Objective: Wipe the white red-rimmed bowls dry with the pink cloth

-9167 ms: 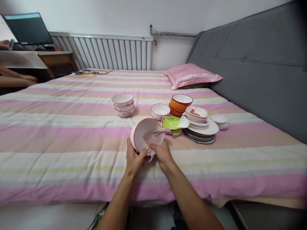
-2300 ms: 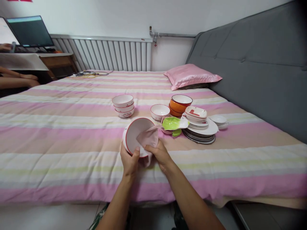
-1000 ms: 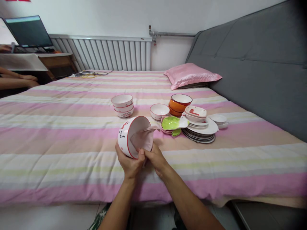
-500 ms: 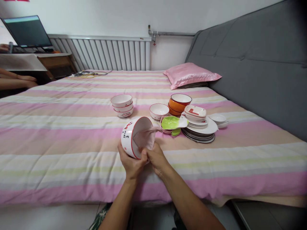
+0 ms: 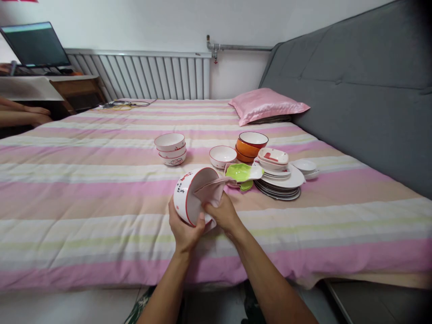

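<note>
A white bowl (image 5: 181,200) with a red rim and dark writing is held tilted on its side above the bed, its mouth facing right. My left hand (image 5: 186,228) grips it from below, thumb at the rim. In my right hand (image 5: 222,215) is a pale pink cloth (image 5: 213,191), pressed against the bowl's rim and inside; some of the fingers are hidden by it. Just beyond stand a stack of matching white bowls (image 5: 171,150) and a single small white bowl (image 5: 222,156). A green leaf-shaped dish (image 5: 239,172) lies close to the cloth.
Orange bowls (image 5: 248,148) are stacked behind a pile of plates (image 5: 286,178) topped by small rectangular dishes (image 5: 273,156). Small white dishes (image 5: 305,167) sit further right. A pink pillow (image 5: 268,104) lies near the grey headboard (image 5: 354,90). Another person's arm (image 5: 25,109) shows at far left.
The bowl has shifted slightly right and turned a little. My right hand has moved up along the rim with the cloth, and the cloth's folds have changed.
</note>
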`<state>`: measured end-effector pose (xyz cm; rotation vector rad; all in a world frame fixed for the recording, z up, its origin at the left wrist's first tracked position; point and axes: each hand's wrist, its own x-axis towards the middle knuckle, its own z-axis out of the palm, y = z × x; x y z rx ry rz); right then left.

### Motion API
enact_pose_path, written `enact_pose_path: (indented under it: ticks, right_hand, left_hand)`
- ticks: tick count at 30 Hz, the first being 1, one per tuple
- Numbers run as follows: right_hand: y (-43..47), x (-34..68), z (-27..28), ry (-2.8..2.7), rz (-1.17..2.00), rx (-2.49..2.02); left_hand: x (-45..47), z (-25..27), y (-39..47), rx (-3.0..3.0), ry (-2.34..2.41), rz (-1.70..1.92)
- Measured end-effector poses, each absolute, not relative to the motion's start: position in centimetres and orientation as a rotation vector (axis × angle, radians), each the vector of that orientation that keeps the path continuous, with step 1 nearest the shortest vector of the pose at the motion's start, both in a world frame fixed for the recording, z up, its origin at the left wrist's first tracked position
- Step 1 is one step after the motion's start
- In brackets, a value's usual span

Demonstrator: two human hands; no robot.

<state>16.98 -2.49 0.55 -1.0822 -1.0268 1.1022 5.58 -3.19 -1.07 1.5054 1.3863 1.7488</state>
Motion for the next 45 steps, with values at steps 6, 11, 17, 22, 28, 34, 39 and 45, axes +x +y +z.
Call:
enact_pose_path:
  ticks: [6,11,17,22,28,34,39,45]
  right_hand:
    - [-2.3,17.9,0.1,-1.124,1.053,-1.079]
    - [-1.9,18.6,-0.5,-1.181,0.981,-1.149]
    - [-1.7,19.2,-0.8,-1.24,0.89,-1.22]
    - [-2.0,19.7,-0.4,-1.307,0.836,-1.298]
    - [-2.2,20.2,-0.2,-1.376,0.818,-1.362]
    - [-2.3,20.5,0.0,-1.51,0.755,-1.464]
    - [-2.4,20.4,0.0,-1.507,0.766,-1.482]
    - [-1.8,19.8,-1.0,-1.184,0.948,-1.423]
  left_hand:
    - [4.7,-0.7,-2.8,1.546,1.334,1.686]
    - [4.5,-1.0,-2.7,1.543,1.247,1.659]
    - [4.0,-1.2,-2.3,1.508,1.191,1.602]
    - [3.9,-0.5,-2.3,1.475,1.13,1.538]
    - [3.7,0.2,-2.3,1.469,1.104,1.462]
    - [2.3,0.2,-1.7,1.521,1.038,1.273]
    - [2.0,0.0,-1.5,1.465,0.989,1.203]
    - [2.8,-0.7,-1.4,1.341,0.898,1.338]
